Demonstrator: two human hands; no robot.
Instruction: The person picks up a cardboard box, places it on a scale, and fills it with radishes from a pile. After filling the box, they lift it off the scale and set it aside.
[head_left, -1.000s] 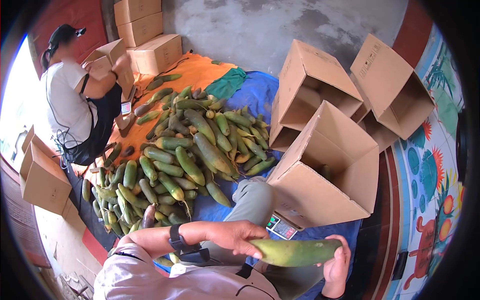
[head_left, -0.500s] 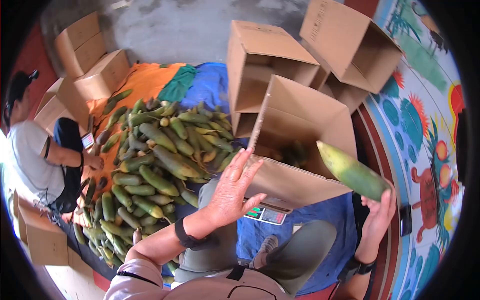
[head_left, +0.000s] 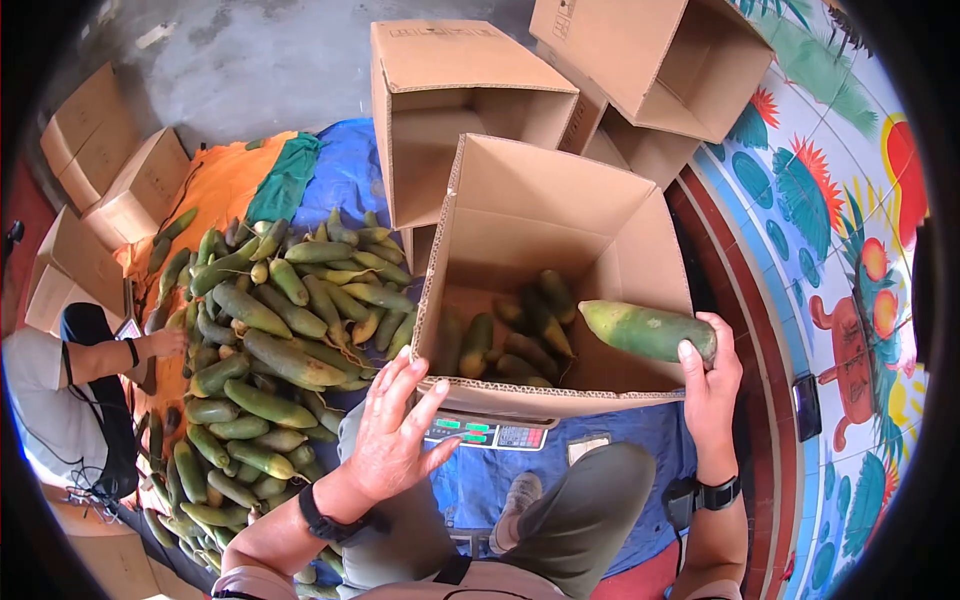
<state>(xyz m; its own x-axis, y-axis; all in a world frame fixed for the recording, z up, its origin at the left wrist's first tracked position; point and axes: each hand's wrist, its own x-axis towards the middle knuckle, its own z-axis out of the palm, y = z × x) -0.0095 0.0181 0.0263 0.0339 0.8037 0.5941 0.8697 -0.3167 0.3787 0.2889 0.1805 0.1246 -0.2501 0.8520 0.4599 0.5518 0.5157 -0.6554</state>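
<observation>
My right hand (head_left: 714,385) grips a large green radish (head_left: 640,331) by its darker end, and the pale tip points left over the inside of an open cardboard box (head_left: 560,403). Several green radishes (head_left: 478,345) lie in the bottom of that box, mostly toward its left side. With fingers spread, my left hand (head_left: 400,430) is at the box's near left corner, its fingertips by the rim. Below the box's near wall shows a digital scale (head_left: 490,433) with lit green digits.
A big heap of green radishes (head_left: 270,400) covers the tarps on the left. Beyond the box stand more open cartons (head_left: 470,60). A co-worker's hand (head_left: 165,343) reaches beside the heap. A phone-like black object (head_left: 806,407) lies by the painted wall at right.
My right hand has brought the radish left, from outside the box's right edge to over its opening. My view has shifted, showing more of the box's inside. My left hand stays by the near corner.
</observation>
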